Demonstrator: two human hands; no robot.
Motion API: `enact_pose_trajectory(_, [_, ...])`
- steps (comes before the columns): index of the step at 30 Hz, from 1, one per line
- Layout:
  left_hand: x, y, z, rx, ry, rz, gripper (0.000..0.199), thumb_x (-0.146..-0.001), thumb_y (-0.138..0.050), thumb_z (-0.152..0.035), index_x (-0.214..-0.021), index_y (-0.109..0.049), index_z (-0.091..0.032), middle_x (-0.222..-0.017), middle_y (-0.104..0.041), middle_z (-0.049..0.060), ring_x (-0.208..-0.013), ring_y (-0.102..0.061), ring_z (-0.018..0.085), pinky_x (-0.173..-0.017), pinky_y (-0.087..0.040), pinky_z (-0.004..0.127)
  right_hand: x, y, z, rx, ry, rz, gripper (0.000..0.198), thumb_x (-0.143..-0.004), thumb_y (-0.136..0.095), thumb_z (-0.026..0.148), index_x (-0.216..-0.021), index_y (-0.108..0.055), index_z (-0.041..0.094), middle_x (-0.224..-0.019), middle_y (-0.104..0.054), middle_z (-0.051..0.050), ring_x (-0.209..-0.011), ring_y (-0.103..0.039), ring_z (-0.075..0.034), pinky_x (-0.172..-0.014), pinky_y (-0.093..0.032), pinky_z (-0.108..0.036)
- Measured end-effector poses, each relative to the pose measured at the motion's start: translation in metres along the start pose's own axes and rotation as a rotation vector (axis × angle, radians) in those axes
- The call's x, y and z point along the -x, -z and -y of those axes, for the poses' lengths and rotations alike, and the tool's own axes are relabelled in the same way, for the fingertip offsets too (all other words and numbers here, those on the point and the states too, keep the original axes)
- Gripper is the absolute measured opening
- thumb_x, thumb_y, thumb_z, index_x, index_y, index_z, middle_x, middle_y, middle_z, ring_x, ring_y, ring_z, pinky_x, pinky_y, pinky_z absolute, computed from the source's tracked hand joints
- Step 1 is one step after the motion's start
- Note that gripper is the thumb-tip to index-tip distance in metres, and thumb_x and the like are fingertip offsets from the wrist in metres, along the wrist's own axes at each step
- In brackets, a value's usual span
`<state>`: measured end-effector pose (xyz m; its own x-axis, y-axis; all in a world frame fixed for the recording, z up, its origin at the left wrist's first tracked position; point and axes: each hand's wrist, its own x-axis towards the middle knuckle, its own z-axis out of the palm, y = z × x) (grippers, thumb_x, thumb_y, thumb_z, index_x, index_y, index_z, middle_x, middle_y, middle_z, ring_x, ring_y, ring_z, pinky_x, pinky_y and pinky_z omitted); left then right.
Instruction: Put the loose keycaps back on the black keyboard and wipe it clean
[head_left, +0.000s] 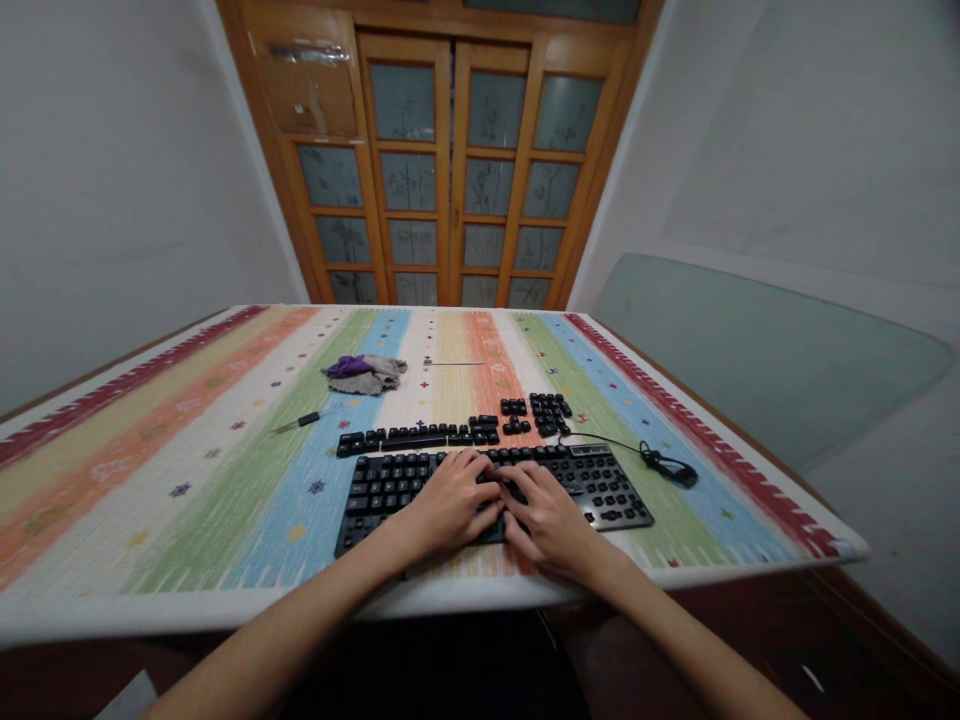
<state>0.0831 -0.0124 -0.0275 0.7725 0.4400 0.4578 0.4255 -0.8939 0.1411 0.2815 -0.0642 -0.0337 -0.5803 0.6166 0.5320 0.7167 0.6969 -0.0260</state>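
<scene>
A black keyboard [379,487] lies near the table's front edge. Its left part carries keycaps, while the number pad [611,488] at the right shows bare sockets. Over the middle of the keyboard, my left hand [454,495] and my right hand [547,518] come together, fingers bent and fingertips meeting. Whatever lies between the fingertips is hidden by them. Behind the keyboard stand loose black keycaps [416,438] in rows, with further groups of loose keycaps [550,412] toward the right.
A grey and purple cloth [365,375] lies farther back. Left of the keycaps is a small tool with a black middle [308,419]. A thin rod [456,363] rests beyond. The coiled cable [667,466] sits at right. A glass-like panel [757,350] stands beside the striped tablecloth [187,480].
</scene>
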Motion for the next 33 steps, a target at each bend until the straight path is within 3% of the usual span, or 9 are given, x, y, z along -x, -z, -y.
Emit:
enact_pose_trajectory(4, [0.002,0.003,0.0,0.023,-0.001,-0.005,0.008,-0.093,-0.065,-0.024,-0.097,-0.069,-0.018,-0.108,-0.062,0.009,-0.103,-0.054,0.024,-0.094,-0.046,0.041,-0.013,0.013,-0.015,-0.112,-0.025,0.043,0.022,-0.09,-0.057,0.016,-0.099,-0.077,0.019,-0.117,-0.064,-0.012,-0.11,-0.053,-0.029,-0.098,-0.051,-0.051])
enact_pose_trajectory(7, [0.003,0.004,0.0,0.031,0.002,-0.027,0.007,-0.093,-0.065,-0.022,-0.097,-0.068,-0.018,-0.107,-0.064,0.008,-0.1,-0.055,0.024,-0.093,-0.047,0.04,-0.031,0.017,-0.039,-0.179,-0.077,-0.017,0.021,-0.092,-0.058,0.018,-0.091,-0.078,0.021,-0.116,-0.065,-0.011,-0.11,-0.054,-0.028,-0.103,-0.046,-0.053])
enact_pose_trajectory(11, [0.004,0.003,0.003,0.036,-0.038,-0.054,0.007,-0.094,-0.063,-0.021,-0.097,-0.068,-0.017,-0.104,-0.067,0.008,-0.101,-0.057,0.023,-0.094,-0.046,0.039,-0.062,0.004,-0.072,-0.198,-0.18,-0.036,0.023,-0.096,-0.057,0.023,-0.087,-0.079,0.021,-0.109,-0.067,-0.01,-0.103,-0.057,-0.026,-0.099,-0.046,-0.05])
enact_pose_trajectory(15, [0.004,0.001,0.005,0.035,-0.073,-0.074,0.013,-0.097,-0.06,-0.021,-0.103,-0.07,-0.017,-0.103,-0.07,0.007,-0.103,-0.058,0.023,-0.094,-0.045,0.04,-0.092,-0.018,-0.092,-0.126,-0.244,0.105,0.018,-0.093,-0.063,0.024,-0.088,-0.08,0.021,-0.109,-0.067,-0.011,-0.109,-0.056,-0.027,-0.102,-0.043,-0.048])
enact_pose_trajectory(22, [0.005,0.003,0.004,0.039,-0.07,-0.046,0.017,-0.099,-0.057,-0.022,-0.106,-0.072,-0.017,-0.107,-0.072,0.008,-0.107,-0.058,0.025,-0.096,-0.045,0.042,-0.119,-0.045,-0.104,-0.061,-0.287,0.233,0.021,-0.093,-0.061,0.022,-0.092,-0.081,0.018,-0.102,-0.068,-0.011,-0.106,-0.057,-0.027,-0.099,-0.044,-0.043])
enact_pose_trajectory(33, [0.005,0.001,0.004,0.044,-0.065,-0.023,0.017,-0.098,-0.058,-0.022,-0.106,-0.071,-0.017,-0.109,-0.073,0.008,-0.109,-0.058,0.025,-0.096,-0.044,0.042,-0.126,-0.057,-0.106,-0.041,-0.319,0.296,0.014,-0.092,-0.067,0.021,-0.085,-0.077,0.015,-0.099,-0.069,-0.013,-0.099,-0.059,-0.025,-0.092,-0.045,-0.037])
